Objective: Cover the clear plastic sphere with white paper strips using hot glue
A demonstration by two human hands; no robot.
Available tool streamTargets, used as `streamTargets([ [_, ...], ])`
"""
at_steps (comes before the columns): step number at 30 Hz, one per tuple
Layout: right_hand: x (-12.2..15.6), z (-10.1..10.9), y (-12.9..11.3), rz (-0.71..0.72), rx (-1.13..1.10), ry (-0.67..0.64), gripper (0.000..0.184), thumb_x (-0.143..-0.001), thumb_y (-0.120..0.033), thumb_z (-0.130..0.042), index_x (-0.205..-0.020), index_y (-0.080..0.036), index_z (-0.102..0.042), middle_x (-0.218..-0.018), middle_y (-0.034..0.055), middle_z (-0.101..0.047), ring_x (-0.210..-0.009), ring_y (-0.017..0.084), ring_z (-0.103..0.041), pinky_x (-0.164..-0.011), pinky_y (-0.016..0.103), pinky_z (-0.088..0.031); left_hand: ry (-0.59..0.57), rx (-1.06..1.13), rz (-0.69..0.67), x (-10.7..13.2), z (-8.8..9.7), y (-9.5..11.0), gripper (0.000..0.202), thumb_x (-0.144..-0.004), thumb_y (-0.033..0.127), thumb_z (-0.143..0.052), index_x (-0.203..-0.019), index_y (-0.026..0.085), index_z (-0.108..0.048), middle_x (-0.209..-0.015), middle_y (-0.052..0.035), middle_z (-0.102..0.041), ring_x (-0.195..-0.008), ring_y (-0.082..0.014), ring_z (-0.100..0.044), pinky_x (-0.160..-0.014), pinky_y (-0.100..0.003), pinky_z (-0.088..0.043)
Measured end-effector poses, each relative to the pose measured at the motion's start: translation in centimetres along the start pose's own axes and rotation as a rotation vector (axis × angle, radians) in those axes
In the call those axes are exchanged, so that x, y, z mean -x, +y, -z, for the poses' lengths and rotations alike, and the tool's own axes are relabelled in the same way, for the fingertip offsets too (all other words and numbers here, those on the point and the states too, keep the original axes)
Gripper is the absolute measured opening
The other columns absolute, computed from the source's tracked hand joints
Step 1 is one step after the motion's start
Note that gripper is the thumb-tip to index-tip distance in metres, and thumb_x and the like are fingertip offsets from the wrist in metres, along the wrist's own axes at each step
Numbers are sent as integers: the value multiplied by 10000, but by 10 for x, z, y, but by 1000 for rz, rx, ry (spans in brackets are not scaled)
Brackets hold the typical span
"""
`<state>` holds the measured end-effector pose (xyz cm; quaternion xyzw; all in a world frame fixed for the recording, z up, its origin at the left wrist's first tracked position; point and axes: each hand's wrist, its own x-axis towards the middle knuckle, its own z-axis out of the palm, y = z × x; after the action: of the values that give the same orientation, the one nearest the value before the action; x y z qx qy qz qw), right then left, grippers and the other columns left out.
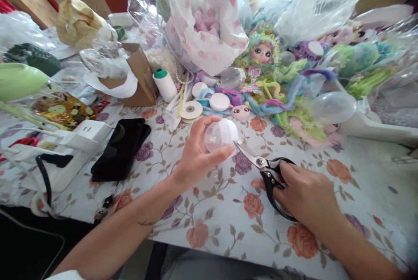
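My left hand (196,153) is closed around a clear plastic ball (219,135) with something white inside, held just above the floral tablecloth (346,175). My right hand (303,193) grips black-handled scissors (261,164), fingers through the loops. The scissor blades point up-left and their tip touches the lower right side of the ball. A small pink doll head (241,112) lies just beyond the ball.
A black phone (121,148) and a white power strip (70,147) lie to the left. Behind stand a thread cone (165,84), ribbon spools (191,110), a cardboard box (139,75), a green-haired doll (261,55), colourful fluff, clear balls and plastic bags.
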<state>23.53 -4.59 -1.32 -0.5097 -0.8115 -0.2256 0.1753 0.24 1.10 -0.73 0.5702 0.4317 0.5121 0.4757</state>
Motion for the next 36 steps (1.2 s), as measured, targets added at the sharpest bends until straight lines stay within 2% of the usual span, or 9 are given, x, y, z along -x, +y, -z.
streamTargets([
  [7,1,0,1,1,3,-1,382,-898,-312,-436,-530,-210,-461,-435,-9,-516,-361,115,-526,-429,277,-259,3,12,-21,0,0,-1,519,-699,293,-784,-1157,244,-545,-1267,-65,-499,-1085,-204,-573,-911,-317,-507],
  [13,0,0,1,4,14,-5,360,-882,-308,-445,-536,-209,-462,-443,-4,-521,-368,118,-532,-430,276,-260,12,-35,-37,-1,1,-2,523,-700,295,-785,-1164,251,-548,-1282,-74,-506,-1161,-238,-552,-985,-368,-483],
  [19,1,0,0,6,4,-17,340,-861,-284,-462,-530,-210,-459,-432,-4,-516,-358,120,-515,-431,273,-255,10,-47,-18,1,1,0,535,-700,293,-782,-1176,248,-541,-1271,-87,-516,-1182,-260,-539,-967,-393,-500],
  [25,2,1,2,16,-30,-10,361,-865,-250,-434,-507,-207,-465,-401,11,-504,-334,128,-501,-417,265,-247,7,-20,-23,1,1,3,513,-696,283,-782,-1154,239,-555,-1243,-66,-514,-1087,-210,-572,-910,-327,-513],
  [28,3,-4,6,-88,3,-65,333,-842,-295,-487,-522,-211,-453,-406,22,-527,-337,150,-497,-418,254,-240,0,36,12,-1,1,3,502,-702,282,-784,-1150,248,-561,-1226,-49,-520,-1020,-183,-576,-848,-290,-516],
  [32,-2,-10,14,-323,17,-279,310,-788,-361,-579,-548,-217,-447,-433,31,-562,-404,186,-538,-446,244,-228,-18,177,101,-4,4,2,491,-730,278,-766,-1182,252,-576,-1156,-34,-561,-976,-168,-567,-795,-259,-499],
  [36,-8,-8,24,-445,9,-434,234,-747,-383,-625,-619,-216,-523,-498,23,-592,-494,209,-582,-483,257,-252,-98,318,173,-6,7,0,518,-768,270,-727,-1265,280,-581,-1077,-15,-605,-873,-144,-566,-744,-245,-483],
])
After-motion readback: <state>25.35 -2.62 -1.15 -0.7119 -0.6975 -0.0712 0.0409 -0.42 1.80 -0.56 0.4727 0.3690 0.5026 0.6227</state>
